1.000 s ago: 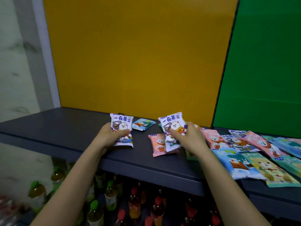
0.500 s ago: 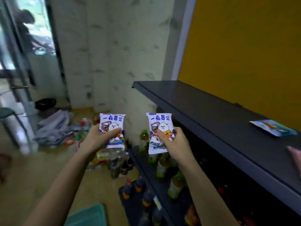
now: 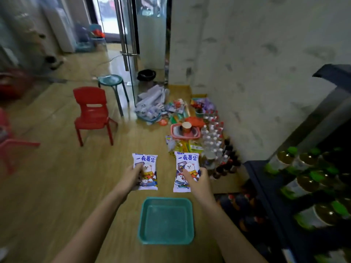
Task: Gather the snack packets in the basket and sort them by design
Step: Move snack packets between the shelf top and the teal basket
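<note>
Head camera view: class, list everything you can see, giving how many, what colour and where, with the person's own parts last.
basket: 1, teal, empty, on the floor
left snack packet: 1, white and purple, above the basket
right snack packet: 1, same design, beside it
chair: 1 in full view, red, at left
stool: 1, teal, behind the chair
bin: 1, black, beyond the stool
pink tray: 1, by the wall
bottles: many, green caps, at right
left grip: 1, bare, holds the left snack packet
right grip: 1, bare, holds the right snack packet
</note>
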The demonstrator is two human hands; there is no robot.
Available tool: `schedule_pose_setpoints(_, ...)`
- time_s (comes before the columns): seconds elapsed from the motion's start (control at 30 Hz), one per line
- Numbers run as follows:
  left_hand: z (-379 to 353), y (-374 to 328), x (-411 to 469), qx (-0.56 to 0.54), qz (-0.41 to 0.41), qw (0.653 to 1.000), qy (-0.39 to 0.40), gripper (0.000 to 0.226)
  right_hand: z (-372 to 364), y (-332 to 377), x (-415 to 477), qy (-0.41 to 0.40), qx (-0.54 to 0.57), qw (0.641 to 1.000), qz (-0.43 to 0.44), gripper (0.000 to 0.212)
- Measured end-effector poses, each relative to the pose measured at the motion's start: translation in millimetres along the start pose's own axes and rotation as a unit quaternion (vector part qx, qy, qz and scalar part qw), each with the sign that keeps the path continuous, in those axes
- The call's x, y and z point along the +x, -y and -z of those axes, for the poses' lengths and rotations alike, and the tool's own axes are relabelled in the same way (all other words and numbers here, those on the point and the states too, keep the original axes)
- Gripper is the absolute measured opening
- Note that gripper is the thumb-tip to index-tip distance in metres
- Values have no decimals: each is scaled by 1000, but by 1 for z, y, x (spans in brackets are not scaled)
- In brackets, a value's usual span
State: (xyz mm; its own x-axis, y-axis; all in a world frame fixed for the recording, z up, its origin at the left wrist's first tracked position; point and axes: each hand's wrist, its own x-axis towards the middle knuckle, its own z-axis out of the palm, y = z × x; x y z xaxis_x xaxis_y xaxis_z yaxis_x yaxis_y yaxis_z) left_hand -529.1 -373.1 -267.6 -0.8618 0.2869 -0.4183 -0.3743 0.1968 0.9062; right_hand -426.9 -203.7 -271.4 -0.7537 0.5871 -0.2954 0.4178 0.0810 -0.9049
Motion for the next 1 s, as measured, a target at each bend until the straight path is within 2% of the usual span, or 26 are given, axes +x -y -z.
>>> schedule_pose_setpoints(0.17,35,62,72,25,55,998,36,16,-66,-47,41,11,-5,998,-67,32)
schedule_pose_setpoints(0.27,40,106,109,39,92,993,65,18,-92,-86,68,34,-15,995,-95,32)
schedule_pose_setpoints(0.4,40,184,159,58,133,988,45,24,-123,-153,112,36,-26,992,-117,23)
schedule_pose_setpoints(0.47,39,231,186,67,147,986,27,24,-140,-197,135,35,-32,990,-133,19)
schedule_pose_setpoints(0.57,30,306,226,68,161,985,2,11,-168,-273,166,34,-43,988,-144,12)
schedule_pose_setpoints(0.63,23,360,254,65,163,984,-11,14,-185,-331,186,36,-55,987,-148,9)
schedule_pose_setpoints(0.77,9,467,308,61,161,985,-8,17,-220,-448,227,57,-74,984,-149,11)
schedule_pose_setpoints(1.0,-10,629,410,131,162,978,9,15,-282,-613,303,90,-105,977,-162,16)
